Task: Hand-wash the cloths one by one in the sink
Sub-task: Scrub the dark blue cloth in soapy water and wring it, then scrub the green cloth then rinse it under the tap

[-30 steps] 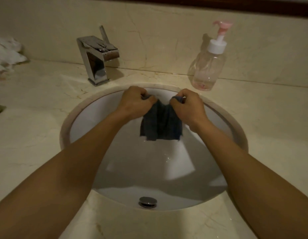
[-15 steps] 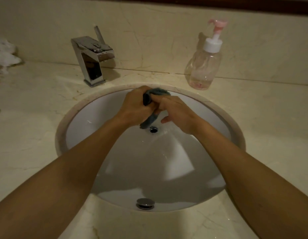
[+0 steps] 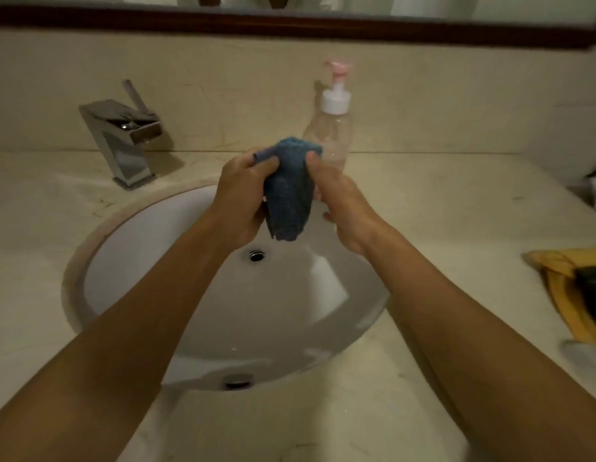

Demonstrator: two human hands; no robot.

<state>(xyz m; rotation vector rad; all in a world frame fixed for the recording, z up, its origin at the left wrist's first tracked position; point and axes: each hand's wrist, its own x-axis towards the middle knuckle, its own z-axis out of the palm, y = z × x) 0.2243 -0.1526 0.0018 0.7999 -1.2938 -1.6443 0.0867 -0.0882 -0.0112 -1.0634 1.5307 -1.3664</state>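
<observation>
You've got the blue cloth [image 3: 291, 188] bunched up between both hands, held in the air above the far half of the sink [image 3: 129, 261]. It touches neither the basin nor the tabletop [image 3: 440, 195]. Your left hand [image 3: 241, 198] is on its left side, fingers [image 3: 266, 163] curled over the top edge and gripping the fabric. Your right hand [image 3: 343, 208] has the other side, with the thumb [image 3: 312, 161] pressed onto the upper right corner. The rest of that hand sits behind the cloth, so you're pinching it there. The cloth's loose lower end hangs down between your wrists, just above a small round opening [image 3: 256, 255] in the white bowl. A second metal fitting [image 3: 238, 382] shows at the near edge of the basin.

The chrome faucet [image 3: 123, 141] stands on the tabletop at the sink's far left, its spout pointing toward the basin. A clear pump bottle [image 3: 333, 128] with a white collar and pink nozzle stands against the back wall, partly hidden behind the cloth and your right thumb.

Off to your right, well apart from the sink, a yellow cloth [image 3: 556, 295] lies on the tabletop with something dark [image 3: 593, 295] on top of it. The far right edge is too blurred to make out. A dark wooden frame [image 3: 290, 25] runs along the top.
</observation>
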